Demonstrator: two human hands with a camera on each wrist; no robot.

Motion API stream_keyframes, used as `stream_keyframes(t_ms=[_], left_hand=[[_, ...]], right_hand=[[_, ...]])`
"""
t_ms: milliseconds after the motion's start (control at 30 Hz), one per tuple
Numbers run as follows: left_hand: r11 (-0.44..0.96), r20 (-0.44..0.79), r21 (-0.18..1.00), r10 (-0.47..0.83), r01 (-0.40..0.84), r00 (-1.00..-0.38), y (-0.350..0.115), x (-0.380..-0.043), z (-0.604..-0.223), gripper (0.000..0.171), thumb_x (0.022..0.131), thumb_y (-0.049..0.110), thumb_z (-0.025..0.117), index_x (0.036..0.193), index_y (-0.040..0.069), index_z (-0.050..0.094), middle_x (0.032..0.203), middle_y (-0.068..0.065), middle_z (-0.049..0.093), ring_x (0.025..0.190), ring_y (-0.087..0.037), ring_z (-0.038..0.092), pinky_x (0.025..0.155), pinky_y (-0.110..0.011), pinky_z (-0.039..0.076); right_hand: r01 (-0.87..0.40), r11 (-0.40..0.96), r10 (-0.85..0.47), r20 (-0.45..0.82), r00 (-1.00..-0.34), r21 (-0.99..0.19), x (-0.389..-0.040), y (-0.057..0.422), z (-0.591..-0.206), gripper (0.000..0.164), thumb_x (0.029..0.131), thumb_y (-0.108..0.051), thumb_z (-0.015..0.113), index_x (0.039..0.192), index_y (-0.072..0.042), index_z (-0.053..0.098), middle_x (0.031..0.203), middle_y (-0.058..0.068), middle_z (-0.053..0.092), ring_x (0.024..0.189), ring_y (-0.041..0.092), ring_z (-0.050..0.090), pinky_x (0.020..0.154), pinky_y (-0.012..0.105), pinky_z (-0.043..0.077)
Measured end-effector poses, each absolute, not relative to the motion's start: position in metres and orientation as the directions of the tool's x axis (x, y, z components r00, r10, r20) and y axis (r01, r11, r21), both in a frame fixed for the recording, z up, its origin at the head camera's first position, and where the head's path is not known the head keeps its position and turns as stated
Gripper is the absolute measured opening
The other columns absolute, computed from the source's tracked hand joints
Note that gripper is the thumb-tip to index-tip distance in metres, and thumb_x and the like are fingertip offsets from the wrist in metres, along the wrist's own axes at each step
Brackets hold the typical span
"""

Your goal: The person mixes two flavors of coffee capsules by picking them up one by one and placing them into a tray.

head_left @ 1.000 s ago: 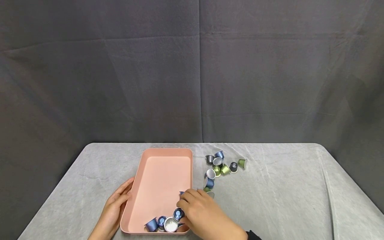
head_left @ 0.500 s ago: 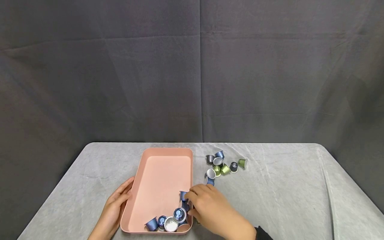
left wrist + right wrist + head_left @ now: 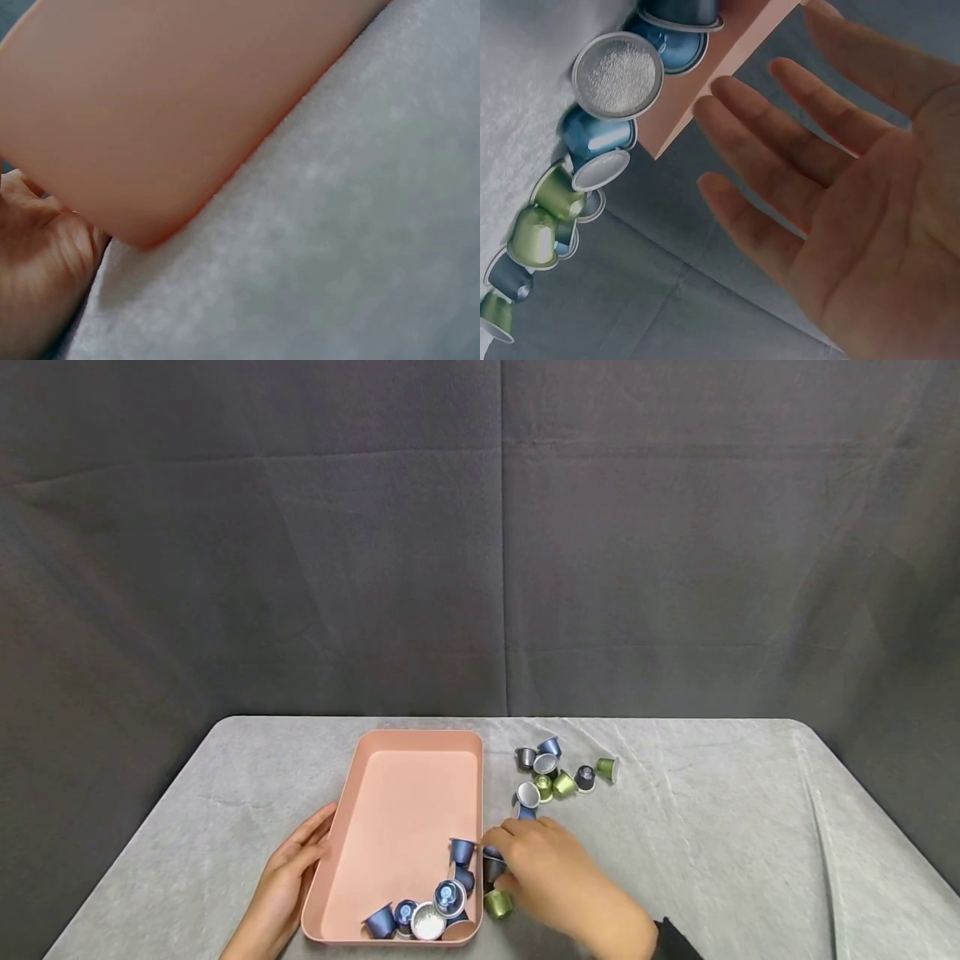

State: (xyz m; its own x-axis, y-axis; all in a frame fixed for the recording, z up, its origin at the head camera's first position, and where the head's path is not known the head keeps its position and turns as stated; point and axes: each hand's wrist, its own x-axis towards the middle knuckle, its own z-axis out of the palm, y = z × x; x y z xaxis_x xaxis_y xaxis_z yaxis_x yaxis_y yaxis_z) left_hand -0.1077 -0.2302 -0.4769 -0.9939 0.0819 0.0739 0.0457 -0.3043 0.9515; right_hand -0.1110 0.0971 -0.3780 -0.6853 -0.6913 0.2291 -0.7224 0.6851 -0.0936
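My left hand point(image 3: 281, 881) rests against the outer left side of a shallow pink tray point(image 3: 397, 802); its fingers lie along the wall. In the left wrist view part of that hand point(image 3: 45, 255) shows beside the tray's corner. Blue coffee capsules point(image 3: 381, 922) lie in the tray's near right part, one showing a silver lid point(image 3: 428, 922). Just outside the right wall, my right hand point(image 3: 562, 881) is over a dark capsule point(image 3: 494, 870) and a green capsule point(image 3: 498, 904). In the right wrist view its fingers point(image 3: 765, 135) are spread and hold nothing.
Beyond the right hand, blue capsules point(image 3: 527, 794) lie on the grey cloth-covered table point(image 3: 712, 835). Farther back are green capsules point(image 3: 563, 784), dark capsules point(image 3: 584, 777) and another blue capsule point(image 3: 550, 747). A dark grey curtain point(image 3: 637, 568) hangs behind the table.
My right hand has drawn back from inside the tray to the right, past its wall. Blue capsules in the tray and a dark and a green one outside are uncovered. The left hand stays put.
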Motion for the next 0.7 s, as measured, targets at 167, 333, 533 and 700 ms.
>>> stream_keyframes(t_ms=[167, 333, 533, 700], left_hand=[[-0.308, 0.076, 0.950, 0.085, 0.046, -0.993, -0.230, -0.108, -0.477, 0.052, 0.104, 0.002, 0.041, 0.151, -0.006, 0.024, 0.135, 0.015, 0.053, 0.123, -0.001, 0.051, 0.096, -0.020, 0.046], [-0.314, 0.081, 0.948, 0.091, 0.049, -0.993, -0.231, -0.107, -0.476, 0.052, 0.104, 0.003, 0.042, 0.152, -0.007, 0.023, 0.136, 0.014, 0.053, 0.124, -0.001, 0.051, 0.097, -0.020, 0.045], [-0.306, 0.079, 0.951, 0.086, 0.049, -0.993, -0.230, -0.107, -0.476, 0.055, 0.103, 0.003, 0.042, 0.152, -0.011, 0.020, 0.135, 0.015, 0.054, 0.123, -0.001, 0.051, 0.097, -0.020, 0.045], [-0.311, 0.084, 0.949, 0.087, 0.053, -0.993, -0.230, -0.107, -0.477, 0.053, 0.103, 0.002, 0.042, 0.152, -0.008, 0.023, 0.135, 0.015, 0.054, 0.123, -0.001, 0.051, 0.097, -0.020, 0.045]], right_hand=[[-0.722, 0.685, -0.689, 0.237, -0.685, -0.098, -0.118, 0.105, -0.380, 0.035, 0.073, -0.017, 0.086, 0.102, -0.008, 0.070, 0.089, 0.000, 0.067, 0.081, 0.020, 0.065, 0.075, 0.039, 0.052], [-0.702, 0.697, -0.670, 0.213, -0.711, -0.148, -0.125, 0.111, -0.382, 0.036, 0.074, -0.015, 0.085, 0.105, -0.006, 0.069, 0.093, 0.004, 0.068, 0.081, 0.022, 0.065, 0.077, 0.040, 0.053], [-0.676, 0.712, -0.651, 0.181, -0.737, -0.190, -0.131, 0.116, -0.386, 0.037, 0.074, -0.012, 0.085, 0.106, -0.005, 0.069, 0.094, 0.004, 0.066, 0.081, 0.023, 0.064, 0.073, 0.039, 0.053], [-0.662, 0.718, -0.642, 0.161, -0.749, -0.216, -0.136, 0.119, -0.392, 0.036, 0.074, -0.011, 0.085, 0.105, -0.005, 0.068, 0.095, 0.005, 0.066, 0.082, 0.024, 0.065, 0.073, 0.039, 0.053]])
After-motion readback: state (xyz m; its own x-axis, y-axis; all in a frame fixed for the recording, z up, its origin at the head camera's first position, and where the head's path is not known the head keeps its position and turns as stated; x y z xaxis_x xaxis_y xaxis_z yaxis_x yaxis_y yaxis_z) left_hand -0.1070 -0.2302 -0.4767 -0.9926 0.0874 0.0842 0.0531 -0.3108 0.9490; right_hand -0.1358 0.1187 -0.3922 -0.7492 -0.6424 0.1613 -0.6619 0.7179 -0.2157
